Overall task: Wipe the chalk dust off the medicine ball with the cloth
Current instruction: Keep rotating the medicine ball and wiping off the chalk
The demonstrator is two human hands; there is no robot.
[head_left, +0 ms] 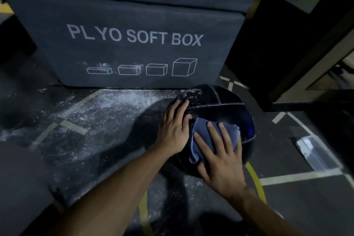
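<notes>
The right hand (220, 157) lies flat on the cloth (203, 136), fingers straight and spread, pressing it against the near upper face of the ball (226, 109). The left hand (175, 130) rests on the ball's left side with fingers straight and pointing far, steadying it without curling round anything; its fingertips reach a patch of white chalk (191, 94) on the ball's far-left top. The two hands sit just beside each other, the cloth's left edge touching the left hand's inner side.

The cloth is blue, folded and bunched, its far corner sticking out past the right fingertips, a fold hanging down below the right thumb. The ball is black with pale stitched seams and stands on the floor (306, 197), near the right corner of the box (134, 44).

The box is a dark grey soft block lettered PLYO SOFT BOX, with another of the same stacked on it; its near face stands as a wall just far of the ball, with only a thin gap between. Left of the ball the floor is open and heavily dusted with chalk. Right of the ball the dark floor with white and yellow lines is open up to a pale flat packet (312, 151), well apart from the ball. A dark wall edge stands far right.
</notes>
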